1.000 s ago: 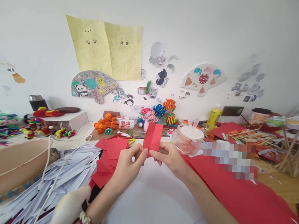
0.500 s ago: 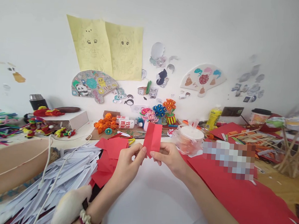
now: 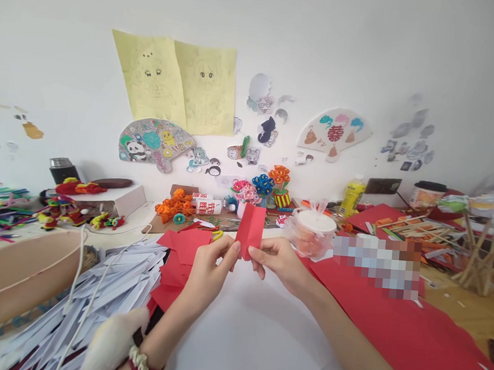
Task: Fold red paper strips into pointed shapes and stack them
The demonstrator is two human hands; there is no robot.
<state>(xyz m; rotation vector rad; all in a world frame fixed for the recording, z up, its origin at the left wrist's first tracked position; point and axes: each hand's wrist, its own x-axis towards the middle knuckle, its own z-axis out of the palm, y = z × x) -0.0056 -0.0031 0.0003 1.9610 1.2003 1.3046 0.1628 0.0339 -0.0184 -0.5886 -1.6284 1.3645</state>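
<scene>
Working looks partway along on one small red paper piece: a lengthwise crease is in, the two panels stand at a slight angle to each other, so my read is that the fold isn't pressed flat. Can't tell how many other creases it has; fingers cover the lower end. Loose red papers lie overlapping to the left, mostly flat as far as I can see; fold count on those unclear. A heap of folded white paper strips sits further left. Piece is held upright, up off the surface, beyond the near part of the white sheet. Grip: both closed to a pinch, neither spread. Left hand has thumb and fingers on the lower left edge; right hand has the lower right side, thumb on the near face. Hands are near each other, paper between them. Large red sheet lies to the right under the right forearm's side, plastic-wrapped tub just beyond the right hand, neither being gripped.
</scene>
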